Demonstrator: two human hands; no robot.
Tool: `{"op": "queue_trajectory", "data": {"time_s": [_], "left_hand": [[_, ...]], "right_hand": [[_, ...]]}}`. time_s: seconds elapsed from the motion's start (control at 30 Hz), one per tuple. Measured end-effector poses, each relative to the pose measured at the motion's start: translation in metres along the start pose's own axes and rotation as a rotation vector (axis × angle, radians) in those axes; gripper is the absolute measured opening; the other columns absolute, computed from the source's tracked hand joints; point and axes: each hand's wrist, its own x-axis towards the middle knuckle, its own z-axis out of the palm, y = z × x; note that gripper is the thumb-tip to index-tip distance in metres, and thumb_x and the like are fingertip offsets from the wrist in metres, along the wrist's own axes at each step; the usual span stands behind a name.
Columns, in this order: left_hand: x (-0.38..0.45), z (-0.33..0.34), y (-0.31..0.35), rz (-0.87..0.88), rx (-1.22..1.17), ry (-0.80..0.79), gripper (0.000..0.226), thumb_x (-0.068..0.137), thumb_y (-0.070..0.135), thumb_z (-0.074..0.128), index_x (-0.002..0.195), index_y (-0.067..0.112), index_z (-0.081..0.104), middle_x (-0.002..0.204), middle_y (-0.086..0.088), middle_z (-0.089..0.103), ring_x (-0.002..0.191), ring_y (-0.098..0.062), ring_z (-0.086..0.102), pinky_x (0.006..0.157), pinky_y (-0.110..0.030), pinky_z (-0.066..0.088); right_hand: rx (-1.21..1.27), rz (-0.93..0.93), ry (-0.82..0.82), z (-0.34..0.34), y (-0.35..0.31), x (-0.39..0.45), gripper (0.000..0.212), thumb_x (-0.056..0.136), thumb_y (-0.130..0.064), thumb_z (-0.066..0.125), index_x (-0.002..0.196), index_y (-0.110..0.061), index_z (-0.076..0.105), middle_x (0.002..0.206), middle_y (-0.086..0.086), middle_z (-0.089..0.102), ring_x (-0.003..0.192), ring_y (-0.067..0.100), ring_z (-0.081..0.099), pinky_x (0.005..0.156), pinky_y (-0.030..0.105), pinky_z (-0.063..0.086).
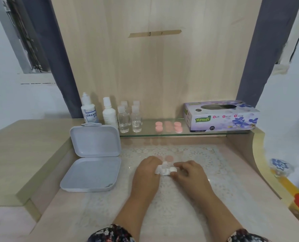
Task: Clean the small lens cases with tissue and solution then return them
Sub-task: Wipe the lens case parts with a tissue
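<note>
pinching one white tissue (165,170) in both hands' grips, near "mysoft" tissue box (222,117).

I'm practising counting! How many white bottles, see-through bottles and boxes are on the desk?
White bottles: 2
Clear bottles: 4
Tissue box: 1
Grey open box: 1
Total: 8
</note>
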Motion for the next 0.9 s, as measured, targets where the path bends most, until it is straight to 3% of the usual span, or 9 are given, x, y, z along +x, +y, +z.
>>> {"op": "queue_trajectory", "data": {"time_s": [0.1, 0.17, 0.23, 0.37, 0.57, 0.73, 0.9], "left_hand": [[-0.001, 0.005, -0.004, 0.056, 0.142, -0.146, 0.029, 0.074, 0.002, 0.049, 0.092, 0.01, 0.07, 0.095, -0.001, 0.064, 0.089, -0.02, 0.055, 0.075, -0.039, 0.051], [-0.003, 0.003, 0.002, 0.023, 0.221, -0.234, 0.031, 0.085, 0.011, 0.05, 0.11, 0.012, 0.069, 0.114, -0.002, 0.06, 0.108, -0.021, 0.05, 0.089, -0.034, 0.045], [-0.004, 0.002, 0.009, 0.031, 0.303, -0.257, 0.03, 0.092, 0.027, 0.052, 0.117, 0.018, 0.065, 0.12, 0.004, 0.054, 0.114, -0.017, 0.044, 0.091, -0.027, 0.038], [-0.001, 0.004, 0.012, 0.031, 0.382, -0.25, 0.029, 0.095, 0.027, 0.049, 0.116, 0.014, 0.063, 0.12, 0.001, 0.053, 0.113, -0.019, 0.041, 0.088, -0.029, 0.038], [0.005, 0.008, 0.005, 0.019, 0.379, -0.246, 0.025, 0.094, 0.015, 0.047, 0.114, 0.014, 0.062, 0.12, 0.0, 0.052, 0.11, -0.02, 0.041, 0.086, -0.028, 0.036], [0.005, 0.01, 0.001, -0.038, 0.297, -0.237, 0.021, 0.094, 0.016, 0.051, 0.11, 0.015, 0.064, 0.115, 0.001, 0.052, 0.105, -0.018, 0.04, 0.086, -0.028, 0.036], [0.01, 0.006, -0.002, -0.161, 0.107, -0.283, 0.024, 0.097, 0.017, 0.049, 0.114, 0.008, 0.063, 0.118, -0.003, 0.051, 0.112, -0.019, 0.039, 0.089, -0.019, 0.029]], "right_hand": [[-0.096, -0.039, 0.014, 0.002, 0.001, 0.001, 0.031, 0.083, -0.048, 0.067, 0.11, -0.032, 0.07, 0.1, -0.012, 0.054, 0.103, 0.01, 0.048, 0.087, 0.027, 0.042], [-0.106, -0.037, 0.023, 0.002, 0.001, 0.001, 0.03, 0.085, -0.048, 0.065, 0.11, -0.032, 0.07, 0.1, -0.012, 0.054, 0.103, 0.01, 0.047, 0.087, 0.027, 0.041], [-0.132, -0.044, 0.033, 0.003, 0.0, 0.001, 0.03, 0.086, -0.044, 0.063, 0.112, -0.031, 0.069, 0.101, -0.012, 0.053, 0.104, 0.01, 0.045, 0.085, 0.025, 0.039], [-0.217, -0.057, 0.063, 0.005, -0.001, 0.001, 0.031, 0.089, -0.04, 0.061, 0.117, -0.029, 0.067, 0.103, -0.013, 0.051, 0.104, 0.01, 0.042, 0.083, 0.023, 0.033], [-0.342, -0.07, 0.099, 0.009, -0.005, 0.0, 0.034, 0.092, -0.043, 0.055, 0.122, -0.029, 0.064, 0.117, -0.006, 0.056, 0.109, 0.016, 0.044, 0.089, 0.027, 0.037], [-0.388, -0.08, 0.105, 0.01, -0.005, -0.001, 0.034, 0.093, -0.045, 0.054, 0.122, -0.029, 0.064, 0.117, -0.004, 0.057, 0.108, 0.018, 0.045, 0.088, 0.028, 0.039], [-0.392, -0.095, 0.097, 0.009, -0.004, -0.002, 0.033, 0.095, -0.039, 0.052, 0.125, -0.03, 0.062, 0.118, -0.003, 0.055, 0.11, 0.018, 0.044, 0.09, 0.029, 0.036]]}}
